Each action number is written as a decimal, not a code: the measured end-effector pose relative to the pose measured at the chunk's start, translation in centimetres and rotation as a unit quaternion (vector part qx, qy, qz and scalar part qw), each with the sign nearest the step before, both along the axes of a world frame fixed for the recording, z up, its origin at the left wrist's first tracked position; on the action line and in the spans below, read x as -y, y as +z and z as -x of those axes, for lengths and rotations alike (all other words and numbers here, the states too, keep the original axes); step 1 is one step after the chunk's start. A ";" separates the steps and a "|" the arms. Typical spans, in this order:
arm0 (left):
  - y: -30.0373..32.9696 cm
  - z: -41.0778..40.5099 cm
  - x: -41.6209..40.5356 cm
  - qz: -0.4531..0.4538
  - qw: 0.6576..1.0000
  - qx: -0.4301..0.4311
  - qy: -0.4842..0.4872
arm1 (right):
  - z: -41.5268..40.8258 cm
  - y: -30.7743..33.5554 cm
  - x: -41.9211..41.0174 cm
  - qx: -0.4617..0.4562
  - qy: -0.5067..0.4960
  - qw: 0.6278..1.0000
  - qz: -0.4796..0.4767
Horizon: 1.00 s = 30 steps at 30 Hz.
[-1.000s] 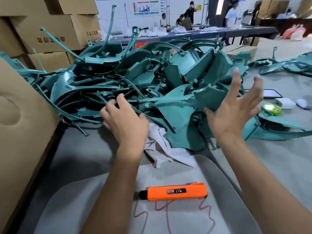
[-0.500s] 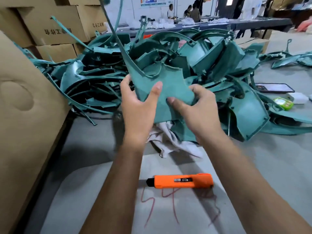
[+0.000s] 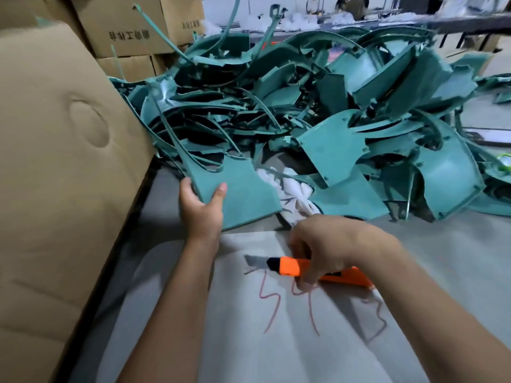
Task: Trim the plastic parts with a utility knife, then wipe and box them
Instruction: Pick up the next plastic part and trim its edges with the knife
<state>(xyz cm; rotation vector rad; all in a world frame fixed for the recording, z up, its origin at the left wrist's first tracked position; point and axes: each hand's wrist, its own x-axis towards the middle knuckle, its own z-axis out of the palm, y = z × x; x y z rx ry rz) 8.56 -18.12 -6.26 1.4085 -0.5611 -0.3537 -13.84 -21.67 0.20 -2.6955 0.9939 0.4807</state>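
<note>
Left hand: the left hand (image 3: 200,208) now holds the green plastic part (image 3: 240,194) alone, thumb on top, fingers under its left edge, just above the knife.
Right hand: the right hand (image 3: 326,244) has let go of the part and dropped onto the orange utility knife (image 3: 318,270), fingers curled round its body.
Knife: blade (image 3: 255,261) showing, pointing left, on the counter (image 3: 442,244).
Pile: the heap of parts (image 3: 318,106) lies beyond the knife.
Meaning: picking is done; trimming looks about to begin.
</note>
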 end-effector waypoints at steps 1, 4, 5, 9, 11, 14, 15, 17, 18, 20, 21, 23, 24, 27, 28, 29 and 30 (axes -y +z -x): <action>-0.2 -0.4 0.1 -0.003 1.000 -0.011 -0.008 | 0.1 -0.2 0.1 0.023 0.009 1.000 -0.007; -0.4 -1.5 -0.2 0.007 0.998 -0.056 -0.033 | 1.1 0.3 1.2 0.195 0.032 0.968 -0.157; -0.5 -1.9 -0.3 0.012 0.997 -0.064 -0.042 | 1.3 0.4 1.5 0.282 0.029 0.930 -0.232; -0.4 -2.5 -0.4 0.023 0.995 -0.078 -0.063 | -0.4 -1.3 2.1 0.571 -0.078 0.796 -0.184; -0.3 -2.4 -0.4 0.018 0.993 -0.073 -0.091 | -1.4 -3.2 2.4 0.582 -0.109 0.806 0.023; -0.1 -2.1 -0.6 0.017 0.987 -0.064 -0.147 | -1.4 -5.0 2.6 0.549 -0.122 0.812 0.159; -0.1 -1.9 -0.6 0.016 0.985 -0.056 -0.163 | -1.4 -5.2 2.7 0.546 -0.116 0.810 0.177; 0.1 -1.3 -0.6 0.023 0.979 -0.053 -0.194 | -1.5 -5.3 2.4 0.539 -0.102 0.810 0.205; 0.2 -1.0 -0.5 0.031 0.977 -0.055 -0.205 | -1.6 -5.2 2.2 0.534 -0.104 0.811 0.213; 0.3 -0.4 -0.5 0.050 0.973 -0.062 -0.218 | -1.8 -5.2 1.9 0.530 -0.125 0.814 0.204; 0.3 -0.1 -0.5 0.059 0.971 -0.066 -0.220 | -1.8 -5.3 1.8 0.539 -0.131 0.813 0.177; 0.4 0.4 -0.5 0.073 0.970 -0.070 -0.221 | -1.8 -5.4 1.5 0.567 -0.133 0.807 0.103; 0.4 0.5 -0.5 0.079 0.970 -0.066 -0.220 | -1.9 -5.4 1.2 0.574 -0.136 0.804 0.079; 0.6 0.5 -0.5 0.086 0.970 -0.045 -0.221 | -2.3 -5.4 0.9 0.575 -0.150 0.802 0.064; 0.7 0.4 -0.6 0.095 0.968 -0.047 -0.229 | -2.2 -5.4 1.0 0.574 -0.161 0.800 0.070; 0.8 0.3 -0.7 0.110 0.965 -0.052 -0.231 | -2.1 -5.3 1.1 0.569 -0.173 0.800 0.083; 0.9 0.1 -0.8 0.135 0.964 -0.059 -0.223 | -1.8 -5.1 1.3 0.564 -0.187 0.798 0.097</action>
